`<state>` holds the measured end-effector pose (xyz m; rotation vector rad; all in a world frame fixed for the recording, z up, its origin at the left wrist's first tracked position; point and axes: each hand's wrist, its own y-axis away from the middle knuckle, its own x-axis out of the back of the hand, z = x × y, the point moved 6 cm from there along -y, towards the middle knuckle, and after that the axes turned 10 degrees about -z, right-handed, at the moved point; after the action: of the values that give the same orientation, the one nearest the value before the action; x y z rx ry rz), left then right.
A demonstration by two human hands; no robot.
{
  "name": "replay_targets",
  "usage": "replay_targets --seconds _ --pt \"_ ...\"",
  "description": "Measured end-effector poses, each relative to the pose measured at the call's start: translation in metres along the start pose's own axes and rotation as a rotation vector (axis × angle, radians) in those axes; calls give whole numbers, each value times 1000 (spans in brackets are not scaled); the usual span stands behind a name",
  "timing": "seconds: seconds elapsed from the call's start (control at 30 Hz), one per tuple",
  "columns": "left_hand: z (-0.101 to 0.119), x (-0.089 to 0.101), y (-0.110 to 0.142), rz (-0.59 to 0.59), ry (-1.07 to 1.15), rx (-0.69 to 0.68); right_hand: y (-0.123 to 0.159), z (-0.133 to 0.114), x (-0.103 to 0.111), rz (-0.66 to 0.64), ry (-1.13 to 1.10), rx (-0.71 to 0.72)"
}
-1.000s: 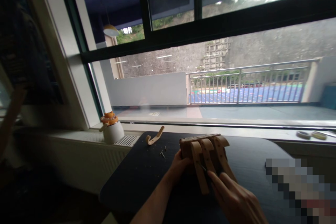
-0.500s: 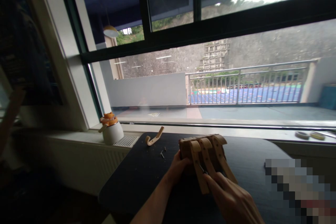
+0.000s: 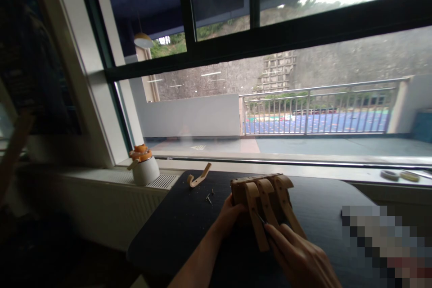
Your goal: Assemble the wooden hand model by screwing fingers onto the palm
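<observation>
3 pale, curled wooden hooks (image 3: 265, 202) with small dark holes line a rough-edged brown block (image 3: 240, 194); the left hand (image 3: 231, 213) grips its side, part-curled; the right hand (image 3: 292, 245) pinches a thin tool (image 3: 260, 218).

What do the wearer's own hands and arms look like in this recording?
The left hand and right hand are bare, with no gloves. The left forearm shows no sleeve, watch or bracelet; the right forearm is mostly out of frame.

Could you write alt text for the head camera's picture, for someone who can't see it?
A left hand steadies a brown block bearing three curved wooden strips, while a right hand holds a thin tool against one. A loose strip and screws lie nearby.
</observation>
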<state>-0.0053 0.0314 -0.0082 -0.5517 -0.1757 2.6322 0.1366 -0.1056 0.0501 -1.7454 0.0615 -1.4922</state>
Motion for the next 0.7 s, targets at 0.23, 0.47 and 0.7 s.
replay_targets --seconds 0.23,0.47,0.7 --pt "-2 2 -1 29 9 22 0 0 0 14 5 18" --pt "-3 2 -1 22 18 11 -4 -6 8 34 -1 30" --pt "-4 2 -2 18 23 22 1 -3 2 4 25 45"
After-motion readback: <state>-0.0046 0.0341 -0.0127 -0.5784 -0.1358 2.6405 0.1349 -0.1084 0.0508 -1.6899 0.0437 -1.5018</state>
